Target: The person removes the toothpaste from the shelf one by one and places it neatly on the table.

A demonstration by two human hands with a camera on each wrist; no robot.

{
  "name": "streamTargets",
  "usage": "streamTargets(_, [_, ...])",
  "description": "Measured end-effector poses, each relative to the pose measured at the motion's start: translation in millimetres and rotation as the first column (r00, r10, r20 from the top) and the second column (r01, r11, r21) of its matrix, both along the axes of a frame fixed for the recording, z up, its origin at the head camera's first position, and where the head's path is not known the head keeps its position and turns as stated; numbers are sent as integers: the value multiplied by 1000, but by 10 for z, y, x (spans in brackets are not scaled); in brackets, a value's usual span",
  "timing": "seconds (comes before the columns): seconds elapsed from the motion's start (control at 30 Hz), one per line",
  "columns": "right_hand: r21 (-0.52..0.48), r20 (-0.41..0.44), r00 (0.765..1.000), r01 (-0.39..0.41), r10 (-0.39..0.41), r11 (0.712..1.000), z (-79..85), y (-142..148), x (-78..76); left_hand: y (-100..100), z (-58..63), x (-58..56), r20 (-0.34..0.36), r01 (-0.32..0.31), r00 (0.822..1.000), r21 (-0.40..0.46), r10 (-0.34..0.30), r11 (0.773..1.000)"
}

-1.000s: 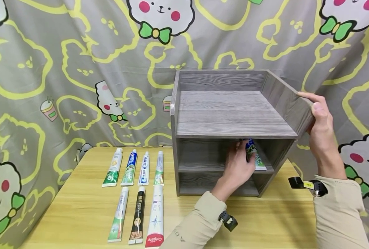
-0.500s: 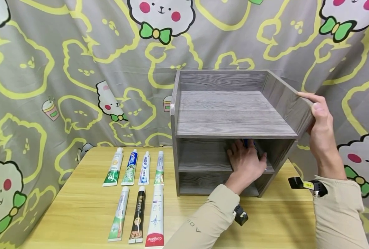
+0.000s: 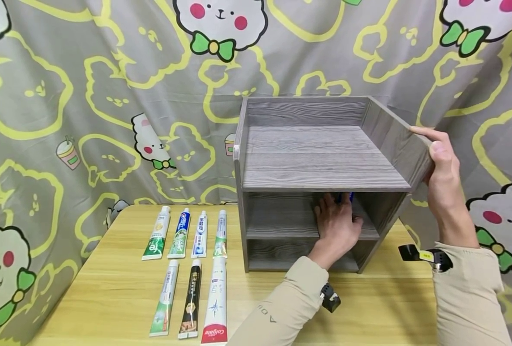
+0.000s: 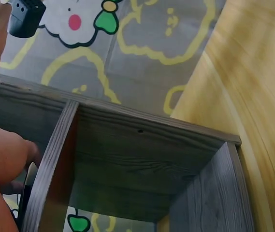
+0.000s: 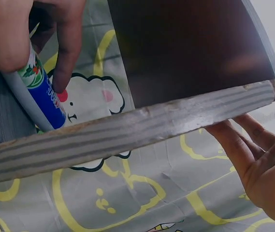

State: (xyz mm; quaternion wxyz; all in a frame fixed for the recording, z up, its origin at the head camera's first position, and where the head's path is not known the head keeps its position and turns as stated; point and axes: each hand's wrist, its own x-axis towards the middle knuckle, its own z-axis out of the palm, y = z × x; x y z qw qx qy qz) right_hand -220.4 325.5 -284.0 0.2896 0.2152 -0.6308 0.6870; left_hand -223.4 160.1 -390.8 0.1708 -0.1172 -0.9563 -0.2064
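Note:
A grey wood-grain desktop shelf (image 3: pixel 325 158) stands on the table. My left hand (image 3: pixel 339 226) reaches into its middle compartment, fingers spread and fairly straight over a toothpaste tube. Only the blue end of the toothpaste tube (image 3: pixel 347 197) shows past the fingers in the head view. In the right wrist view the blue, white and green toothpaste tube (image 5: pixel 48 104) lies along the compartment's side, the thumb on it and a finger beside it. My right hand (image 3: pixel 446 180) grips the upper edge of the shelf's right side panel, thumb on the front edge.
Several toothpaste tubes lie in two rows left of the shelf, among them a black tube (image 3: pixel 190 300) and a white and red Colgate tube (image 3: pixel 215 302). The wooden table (image 3: pixel 104 288) carries everything. A patterned curtain (image 3: pixel 109 96) hangs behind.
My left hand has gone from gripping the toothpaste tube to spreading its fingers over it, now covering most of it. The right hand has stayed on the side panel.

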Motion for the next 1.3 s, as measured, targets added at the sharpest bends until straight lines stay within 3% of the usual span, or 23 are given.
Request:
streamTargets(0.13, [5,-2,1000,8,-8,1000,-6,1,1,-77,0,43,49,67,996,93,-71,993])
streamTargets(0.23, [6,-3,1000,13,-13,1000,0,-4,7,-140,7,72,65,112,990,185,-125,976])
streamTargets(0.43, [8,-8,1000,9,-9,1000,4,-4,6,-258,6,90,-22,193,980,328,-197,925])
streamTargets(0.63, [16,-6,1000,14,-13,1000,6,4,11,-391,18,120,-32,249,962,507,-271,825])
streamTargets(0.73, [27,-3,1000,15,-14,1000,7,13,19,-456,28,141,-21,252,957,562,-291,788])
streamTargets(1.0, [35,4,1000,28,-28,999,27,12,30,-625,38,237,9,265,925,704,-381,659])
streamTargets(1.2, [6,-2,1000,13,-13,1000,32,-10,12,-737,-15,294,-20,308,880,784,-474,539])
streamTargets(1.3, [7,4,1000,18,-18,1000,25,-12,23,-790,-50,327,-12,301,853,829,-522,472])
